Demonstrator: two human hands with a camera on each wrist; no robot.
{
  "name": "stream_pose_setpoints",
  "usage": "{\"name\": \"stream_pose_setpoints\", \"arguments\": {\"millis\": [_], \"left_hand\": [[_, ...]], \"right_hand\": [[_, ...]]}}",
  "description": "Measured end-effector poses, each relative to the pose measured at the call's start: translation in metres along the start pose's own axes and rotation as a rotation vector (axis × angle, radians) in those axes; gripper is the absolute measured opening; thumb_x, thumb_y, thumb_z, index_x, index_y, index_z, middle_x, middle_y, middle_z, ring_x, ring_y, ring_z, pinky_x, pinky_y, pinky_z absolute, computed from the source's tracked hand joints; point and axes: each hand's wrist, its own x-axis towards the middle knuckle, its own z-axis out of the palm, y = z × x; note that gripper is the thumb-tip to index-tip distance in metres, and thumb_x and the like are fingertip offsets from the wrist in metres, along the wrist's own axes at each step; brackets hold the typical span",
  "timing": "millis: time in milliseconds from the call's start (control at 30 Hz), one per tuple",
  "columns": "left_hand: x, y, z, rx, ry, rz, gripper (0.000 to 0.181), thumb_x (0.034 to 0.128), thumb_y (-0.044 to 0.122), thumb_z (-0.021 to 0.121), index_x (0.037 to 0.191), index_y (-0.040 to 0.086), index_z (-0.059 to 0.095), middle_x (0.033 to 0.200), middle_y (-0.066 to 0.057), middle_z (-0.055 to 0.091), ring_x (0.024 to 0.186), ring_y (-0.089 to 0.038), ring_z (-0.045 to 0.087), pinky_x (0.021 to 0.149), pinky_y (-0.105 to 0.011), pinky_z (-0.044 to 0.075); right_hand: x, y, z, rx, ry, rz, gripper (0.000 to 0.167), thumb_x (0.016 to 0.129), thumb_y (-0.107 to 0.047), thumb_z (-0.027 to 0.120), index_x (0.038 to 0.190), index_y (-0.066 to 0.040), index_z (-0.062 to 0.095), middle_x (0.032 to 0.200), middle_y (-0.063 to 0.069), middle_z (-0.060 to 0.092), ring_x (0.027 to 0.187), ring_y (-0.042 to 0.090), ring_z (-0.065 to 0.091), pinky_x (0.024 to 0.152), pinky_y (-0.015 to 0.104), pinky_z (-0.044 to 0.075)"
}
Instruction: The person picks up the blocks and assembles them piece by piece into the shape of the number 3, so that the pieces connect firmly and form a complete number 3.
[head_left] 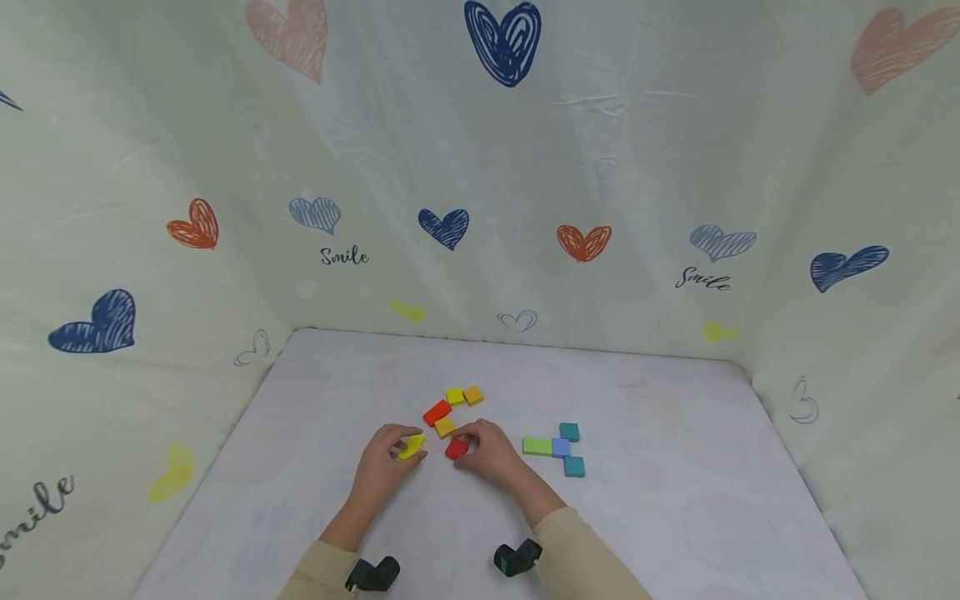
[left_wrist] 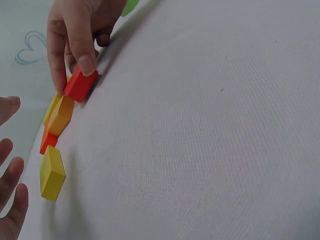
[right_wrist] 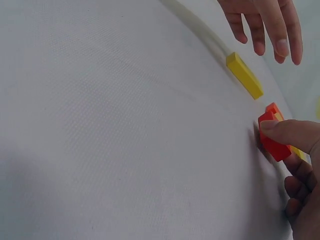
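Reader: What stands furthest left among the parts in the head view?

Me: In the lower centre, slightly left, are my left fingers [left_wrist: 12, 176], spread and holding nothing. Between thumb and fingertips, apart from them, is a yellow block [head_left: 411, 447] on the desk [head_left: 277, 475].

Reader: And around the middle of the frame?

Me: A red-orange block [head_left: 437, 412], set aslant, meets an orange block [head_left: 445, 427] at its lower right. Above these, a yellow square [head_left: 455, 397] touches an orange square [head_left: 473, 395]. Just below the orange block is a red block [head_left: 455, 449], pinched between the thumb and my right fingers [right_wrist: 300, 168]; whether it rests on the desk, I cannot tell.

Reader: Which parts lie right of centre?

Me: In the lower half, a light-green block [head_left: 537, 447] lies end to end with a blue block [head_left: 561, 448]. An upper teal block [head_left: 569, 432] and a lower teal block [head_left: 574, 467] adjoin the blue block's right end.
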Motion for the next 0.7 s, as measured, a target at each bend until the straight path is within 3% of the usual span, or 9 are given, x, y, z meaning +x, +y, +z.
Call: {"name": "stream_pose_setpoints", "arguments": {"millis": [700], "left_hand": [[0.008,0.025,0.033,-0.081,-0.065,0.129,0.035,0.0793,0.014,0.082,0.112,0.010,0.070,0.105,-0.004,0.061,0.087,-0.018,0.056,0.077,-0.034,0.051]], "right_hand": [[-0.042,0.024,-0.041,0.052,0.183,0.041,0.039,0.080,-0.021,0.082,0.117,-0.016,0.069,0.097,-0.003,0.056,0.095,0.022,0.049,0.072,0.032,0.048]]}}
